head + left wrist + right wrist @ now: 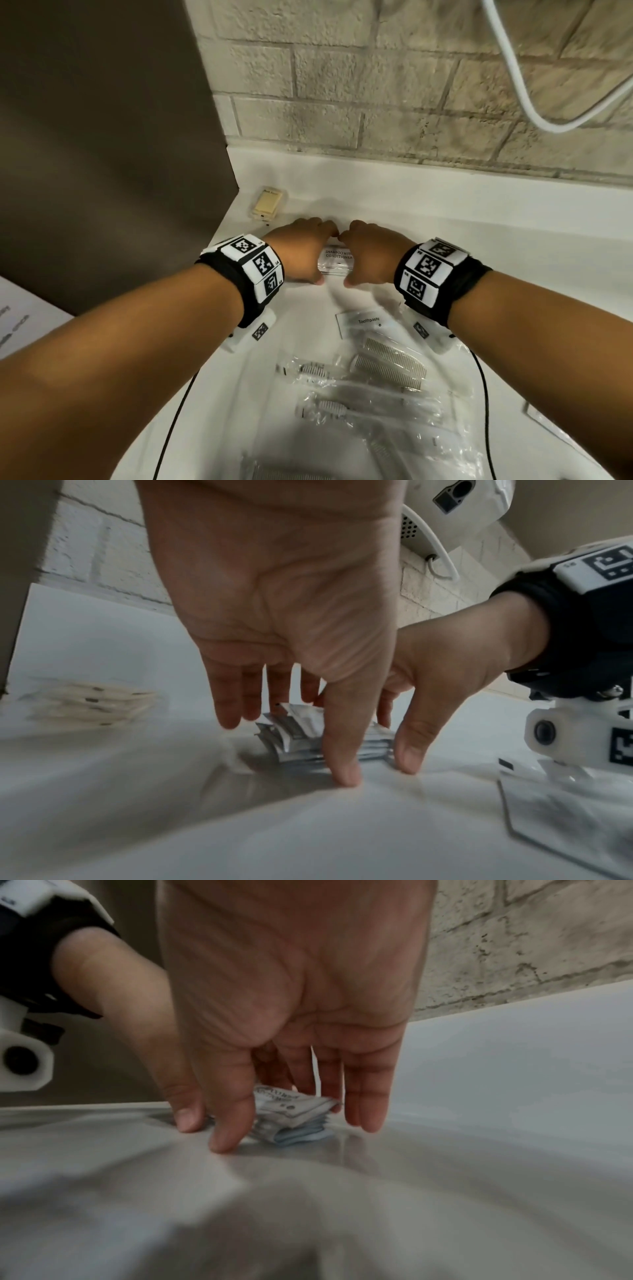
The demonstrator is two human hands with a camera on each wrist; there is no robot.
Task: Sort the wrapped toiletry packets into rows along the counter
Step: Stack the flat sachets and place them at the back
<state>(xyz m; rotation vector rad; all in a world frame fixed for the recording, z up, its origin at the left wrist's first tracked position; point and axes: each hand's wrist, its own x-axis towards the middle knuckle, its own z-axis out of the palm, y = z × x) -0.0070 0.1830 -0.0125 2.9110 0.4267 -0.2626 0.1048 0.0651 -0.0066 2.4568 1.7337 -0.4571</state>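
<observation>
A small stack of shampoo-with-conditioner sachets [337,259] lies near the back of the white counter [462,233]. My left hand [310,250] and right hand [364,253] bracket it from either side, palms down. The fingers point straight down behind the stack and both thumbs touch the counter at its near edge. In the left wrist view the silver sachets [294,734] sit fanned between my left thumb [342,764] and fingers. The right wrist view shows the stack [294,1110] beside my right thumb [226,1131]. Neither hand lifts it.
Cream soap bars [266,205] lie stacked at the back left, by the brown wall panel [102,137]. Nearer me lie a toothpaste packet [363,322], wrapped combs [390,365] and wrapped toothbrushes [329,407]. A white cable [524,102] hangs on the brick wall.
</observation>
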